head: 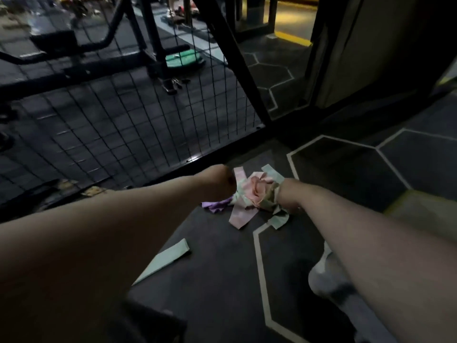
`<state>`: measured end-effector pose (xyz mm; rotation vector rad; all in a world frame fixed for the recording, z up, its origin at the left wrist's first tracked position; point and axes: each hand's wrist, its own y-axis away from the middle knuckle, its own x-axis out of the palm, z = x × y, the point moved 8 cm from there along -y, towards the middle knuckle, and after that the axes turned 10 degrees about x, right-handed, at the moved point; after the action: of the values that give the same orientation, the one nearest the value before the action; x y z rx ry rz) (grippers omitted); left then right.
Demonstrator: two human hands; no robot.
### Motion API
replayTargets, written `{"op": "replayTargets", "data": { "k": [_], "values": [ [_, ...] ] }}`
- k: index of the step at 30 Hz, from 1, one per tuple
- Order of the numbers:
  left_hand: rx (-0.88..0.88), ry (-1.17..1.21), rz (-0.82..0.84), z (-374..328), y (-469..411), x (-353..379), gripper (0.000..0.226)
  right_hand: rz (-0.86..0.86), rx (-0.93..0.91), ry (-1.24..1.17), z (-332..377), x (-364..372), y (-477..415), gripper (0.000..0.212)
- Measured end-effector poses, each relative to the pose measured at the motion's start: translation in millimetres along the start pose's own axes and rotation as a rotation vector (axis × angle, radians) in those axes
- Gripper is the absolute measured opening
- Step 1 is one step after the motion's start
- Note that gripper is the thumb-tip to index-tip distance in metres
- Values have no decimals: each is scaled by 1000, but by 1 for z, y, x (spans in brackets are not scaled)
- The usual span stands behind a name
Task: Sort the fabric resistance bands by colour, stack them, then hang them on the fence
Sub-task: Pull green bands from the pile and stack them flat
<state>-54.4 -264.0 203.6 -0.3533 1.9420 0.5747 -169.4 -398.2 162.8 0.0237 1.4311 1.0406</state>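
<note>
The left forearm [99,231] is looming nearest; the pile of bands [254,191] is lying on the floor [222,280] beside the fence [123,120] — sorting seems to be just starting, calling next for pulling one colour free; the left hand [217,181] is sitting curled at its edge, the right hand [284,194] digging in — whether either is gripping, I cannot tell.

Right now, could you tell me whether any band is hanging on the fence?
No, the fence carries no bands; they all lie on the floor.
</note>
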Motion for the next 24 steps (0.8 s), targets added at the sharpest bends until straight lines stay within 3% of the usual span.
{"op": "replayTargets", "data": {
  "k": [6, 11, 16, 20, 24],
  "values": [
    [43, 25, 129, 24, -91, 47, 19, -18, -1, 73, 13, 15, -81, 39],
    [18, 196, 200, 47, -134, 99, 23, 17, -57, 563, 24, 80, -148, 57],
    [-80, 554, 165, 69, -131, 139, 13, 5, -60, 743, 15, 131, -192, 63],
    [-136, 679, 114, 83, -121, 148, 11, -58, -14, 583, 14, 129, -210, 50],
    [-152, 740, 80, 88, -115, 130, 21, -269, -66, 81, 19, 86, -199, 29]
  ]
}}
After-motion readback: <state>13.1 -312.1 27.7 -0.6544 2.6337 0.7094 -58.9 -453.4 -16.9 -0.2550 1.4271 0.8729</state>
